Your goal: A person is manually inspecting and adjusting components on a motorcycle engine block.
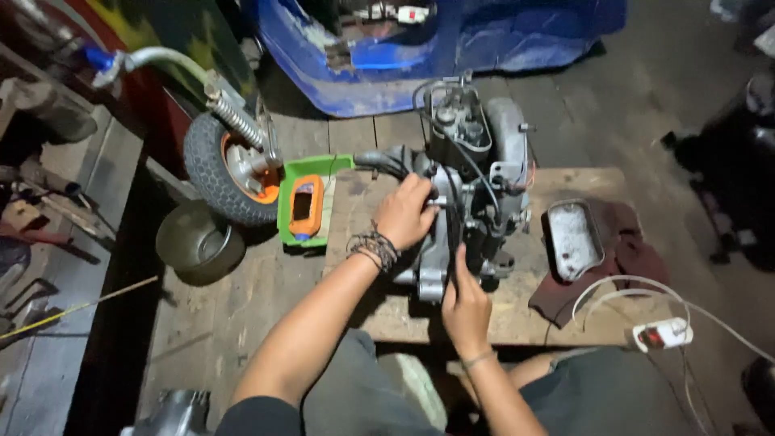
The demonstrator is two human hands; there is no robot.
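So the small engine (468,194) is sat on a wooden board (565,311), long axis running away from the body, top end pointing at the blue scooter body (452,40). The left hand (406,214) is laid over the engine's left side by the black hoses (383,161), fingers curled, though an actual grip can't be made out. The right hand (466,307) is kept at the near bottom end, fingers pinched against the casing; what's held can't be told. A metal cover (573,238) is lying right of the engine, an orange meter (307,206) left.
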